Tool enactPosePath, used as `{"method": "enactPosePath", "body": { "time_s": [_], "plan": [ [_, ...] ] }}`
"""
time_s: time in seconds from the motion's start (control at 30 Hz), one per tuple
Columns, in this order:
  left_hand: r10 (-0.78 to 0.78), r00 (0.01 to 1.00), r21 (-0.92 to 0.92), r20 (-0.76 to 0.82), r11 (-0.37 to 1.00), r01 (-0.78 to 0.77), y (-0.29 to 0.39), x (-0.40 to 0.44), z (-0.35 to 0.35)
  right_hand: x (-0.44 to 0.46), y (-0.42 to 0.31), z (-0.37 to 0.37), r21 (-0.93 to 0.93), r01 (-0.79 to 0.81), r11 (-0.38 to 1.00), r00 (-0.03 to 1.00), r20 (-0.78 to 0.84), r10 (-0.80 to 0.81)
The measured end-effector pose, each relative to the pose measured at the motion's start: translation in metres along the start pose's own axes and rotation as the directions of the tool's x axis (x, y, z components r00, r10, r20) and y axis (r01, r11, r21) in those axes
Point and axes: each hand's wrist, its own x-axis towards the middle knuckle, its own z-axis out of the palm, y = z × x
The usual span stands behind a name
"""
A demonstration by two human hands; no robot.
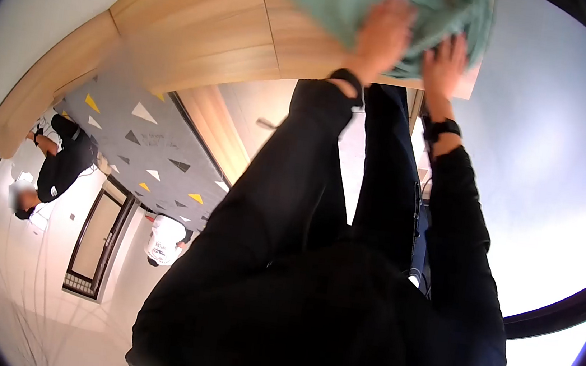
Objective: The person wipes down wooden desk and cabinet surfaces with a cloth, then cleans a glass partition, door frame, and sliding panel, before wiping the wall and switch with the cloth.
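Note:
A pale green cloth (pixel 339 0), bunched and creased, lies on the light wood surface (pixel 204 14) at the top of the view. My left hand (pixel 384 34) presses on its middle with the fingers stretched out, a little smeared by motion. Just to the right, my right hand (pixel 445 66) rests on the cloth's near edge, fingers spread flat. Both palms face down, so any fold under them is hidden. Dark bands circle both wrists.
A grey panel or cover with white and yellow triangles (pixel 146 137) stretches along the left. Two other people are farther off: one in black (pixel 67 164), one in a white top (pixel 165 241). A dark-framed door (pixel 97 240) stands near them. A pale wall (pixel 544 139) lies to the right.

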Motion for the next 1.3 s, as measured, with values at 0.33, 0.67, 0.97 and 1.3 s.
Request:
{"method": "enactPosePath", "body": {
  "time_s": [0.33,0.67,0.97,1.3],
  "plan": [
    [0.138,0.972,-0.085,0.19,0.989,-0.123,0.01,0.012,0.014,0.006,-0.004,0.007,-0.084,-0.522,0.849,0.844,0.097,0.528],
    [-0.535,0.777,0.347,-0.331,0.697,0.628,-0.228,-0.183,-0.177,0.012,-0.291,0.094,0.204,0.753,0.626,0.593,0.203,-0.779],
    [-0.456,0.778,0.467,-0.432,0.625,0.625,-0.205,-0.202,-0.147,0.051,-0.267,0.094,0.287,0.882,0.374,0.311,0.242,-0.919],
    [0.049,0.999,0.271,0.013,0.961,-0.05,-0.015,0.058,-0.007,0.121,0.051,-0.005,-0.276,0.159,0.948,0.98,0.162,-0.117]
  ]
}}
